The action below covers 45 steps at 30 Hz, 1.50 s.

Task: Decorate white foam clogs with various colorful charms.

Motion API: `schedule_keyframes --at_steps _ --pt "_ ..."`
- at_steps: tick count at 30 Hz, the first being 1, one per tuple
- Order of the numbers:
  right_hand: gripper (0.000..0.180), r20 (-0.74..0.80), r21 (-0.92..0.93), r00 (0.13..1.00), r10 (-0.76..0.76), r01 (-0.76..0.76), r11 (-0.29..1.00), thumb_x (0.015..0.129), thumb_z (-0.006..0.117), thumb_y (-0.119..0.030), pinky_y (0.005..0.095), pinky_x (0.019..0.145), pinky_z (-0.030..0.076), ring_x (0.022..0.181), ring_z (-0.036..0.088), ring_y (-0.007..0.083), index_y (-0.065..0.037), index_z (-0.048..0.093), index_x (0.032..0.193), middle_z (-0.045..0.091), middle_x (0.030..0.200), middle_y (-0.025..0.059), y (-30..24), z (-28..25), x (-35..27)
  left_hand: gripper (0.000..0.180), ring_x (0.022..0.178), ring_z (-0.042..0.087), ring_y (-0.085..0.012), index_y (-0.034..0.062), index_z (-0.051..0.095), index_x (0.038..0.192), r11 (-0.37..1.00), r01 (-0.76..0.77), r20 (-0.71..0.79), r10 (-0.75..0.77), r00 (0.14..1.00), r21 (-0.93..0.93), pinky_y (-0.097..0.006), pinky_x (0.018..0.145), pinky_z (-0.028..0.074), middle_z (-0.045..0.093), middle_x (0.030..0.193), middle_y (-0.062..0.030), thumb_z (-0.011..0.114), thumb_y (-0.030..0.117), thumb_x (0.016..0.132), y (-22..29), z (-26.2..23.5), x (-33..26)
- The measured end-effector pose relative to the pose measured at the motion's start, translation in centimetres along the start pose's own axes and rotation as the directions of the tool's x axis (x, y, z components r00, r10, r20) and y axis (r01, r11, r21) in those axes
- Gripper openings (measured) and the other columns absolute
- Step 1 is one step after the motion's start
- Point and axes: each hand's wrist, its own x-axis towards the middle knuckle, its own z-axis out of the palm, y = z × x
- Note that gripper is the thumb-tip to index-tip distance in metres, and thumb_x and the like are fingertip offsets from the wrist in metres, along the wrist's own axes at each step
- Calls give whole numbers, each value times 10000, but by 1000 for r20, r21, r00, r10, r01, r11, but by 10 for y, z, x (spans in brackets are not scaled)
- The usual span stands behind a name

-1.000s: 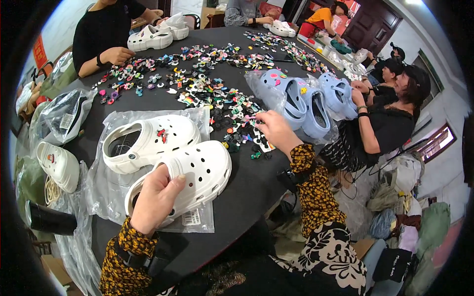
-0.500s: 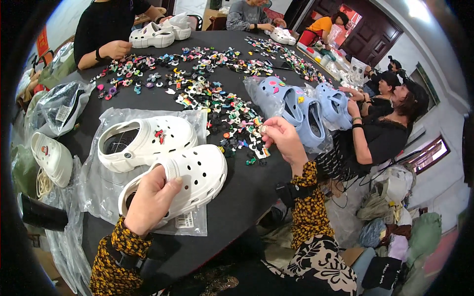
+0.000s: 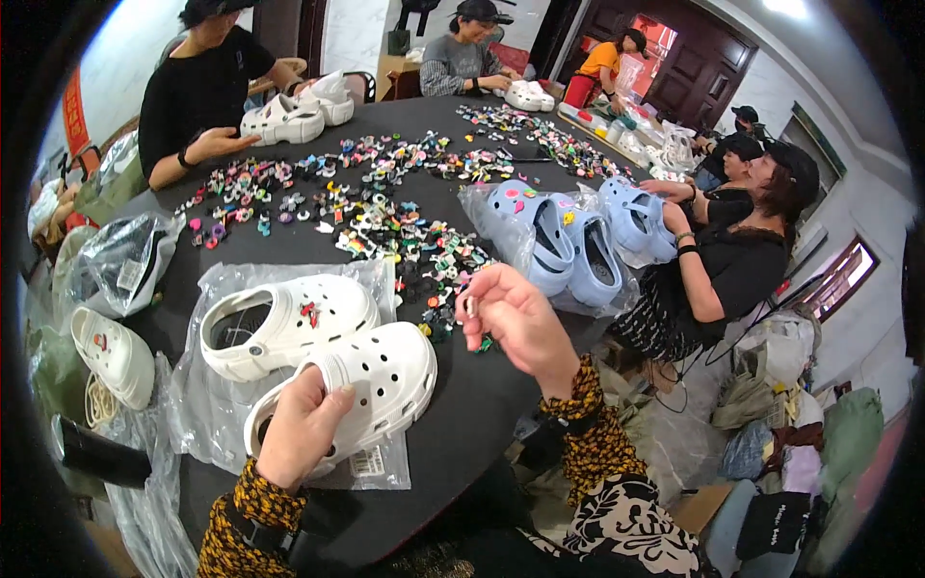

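Matte-black table (image 3: 462,405): right hand (image 3: 520,323), fingertips pinching a small whitish piece (image 3: 471,306), has drawn nearer the white perforated foam clog (image 3: 390,380), clamped by left hand (image 3: 303,424) above clear plastic bag (image 3: 188,395); both parts now close.

A small hand-assembly workshop
Several people (image 3: 198,101) sit around one shared black desk (image 3: 467,414) strewn with colourful charms (image 3: 438,252), clogs (image 3: 347,306) and plastic bags (image 3: 207,414).
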Motion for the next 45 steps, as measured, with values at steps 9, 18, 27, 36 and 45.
schedule_keyframes --at_steps 9,18,27,36,45 --pt "170 203 -170 972 -117 152 974 947 420 39 238 696 489 793 552 84 -22 519 1071 578 935 52 -28 61 19 260 817 565 -81 -42 585 1122 999 37 -7 -37 999 -15 -244 747 467 637 919 -19 549 136 936 8 5 0" --pt "126 183 -672 919 -349 376 638 874 500 38 327 712 496 844 594 278 6 561 980 539 965 136 51 55 31 278 856 582 -94 -55 583 1133 998 27 -7 -27 1000 55 -258 773 478 653 968 -48 550 109 910 9 1 0" --pt "216 368 -761 878 -306 474 443 785 557 30 383 849 481 952 556 316 32 563 1001 524 1004 162 38 57 21 299 879 581 -93 -55 580 1151 998 11 5 -11 1000 59 -260 791 473 655 999 -44 543 125 916 2 -3 1" --pt "192 348 -836 897 -273 428 342 812 585 -19 389 831 480 917 559 304 10 562 1001 522 933 133 33 59 8 278 917 600 -118 -68 575 1148 998 23 -6 -23 1000 65 -275 816 485 660 1027 -90 544 82 915 8 -2 0" --pt "166 330 -847 900 -284 415 331 850 647 -128 396 772 476 862 586 286 -23 590 965 582 901 102 36 61 5 296 874 580 -96 -61 578 1159 998 19 -8 -19 1000 59 -255 777 474 654 993 -58 548 112 921 5 -1 1"
